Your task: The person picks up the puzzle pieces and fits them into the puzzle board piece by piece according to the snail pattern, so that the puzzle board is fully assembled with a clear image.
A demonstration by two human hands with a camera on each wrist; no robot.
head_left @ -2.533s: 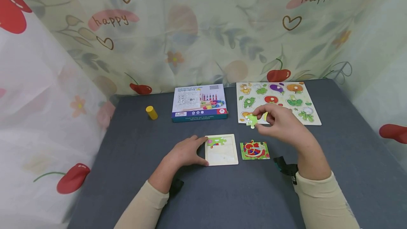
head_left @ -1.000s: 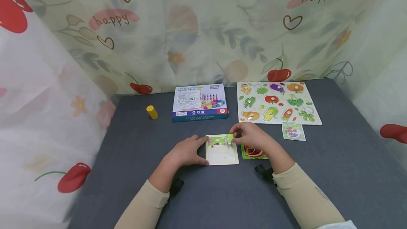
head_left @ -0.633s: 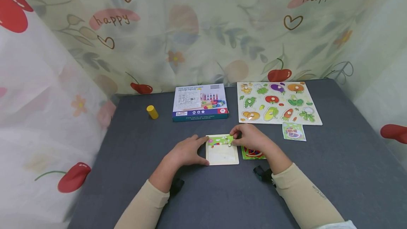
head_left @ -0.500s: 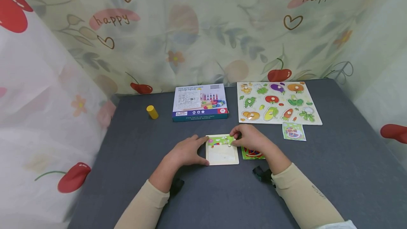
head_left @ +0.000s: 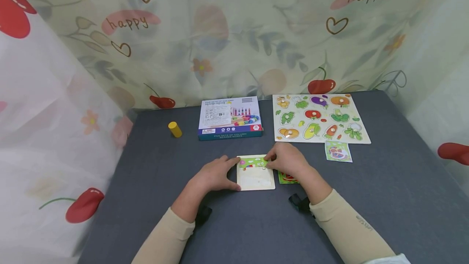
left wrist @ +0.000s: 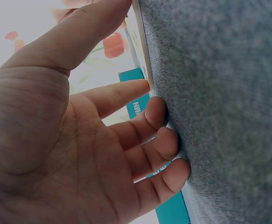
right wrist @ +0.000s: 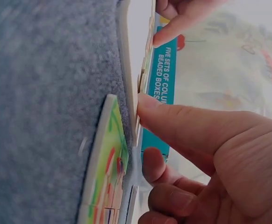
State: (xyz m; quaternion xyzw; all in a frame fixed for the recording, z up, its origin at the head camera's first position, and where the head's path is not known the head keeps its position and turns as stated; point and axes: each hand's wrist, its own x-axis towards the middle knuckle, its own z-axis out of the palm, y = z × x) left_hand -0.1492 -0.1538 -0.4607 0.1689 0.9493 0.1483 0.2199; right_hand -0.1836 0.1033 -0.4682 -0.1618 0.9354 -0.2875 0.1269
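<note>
A small square wooden puzzle tray (head_left: 255, 179) lies on the grey table, with joined green puzzle pieces (head_left: 248, 163) along its top. My left hand (head_left: 216, 175) rests at the tray's left side, forefinger at the upper corner and thumb at the lower one; in the left wrist view the other fingers curl loosely against the cloth. At the tray's top right corner, my right hand (head_left: 290, 159) holds a green puzzle piece (head_left: 261, 162) at its right end, flush beside the others. The right thumb (right wrist: 150, 105) touches the tray's edge in the right wrist view.
Beside the tray, partly under the right hand, lies a red and green puzzle section (head_left: 287, 178). A picture card (head_left: 338, 152) touches the vegetable peg board (head_left: 300, 133) at the back right. A beaded-box carton (head_left: 230, 119) and a yellow cylinder (head_left: 175, 130) stand farther back.
My right hand has carried the green puzzle piece from in front of the vegetable board down to the tray's top right corner, uncovering the picture card. The left hand stays put.
</note>
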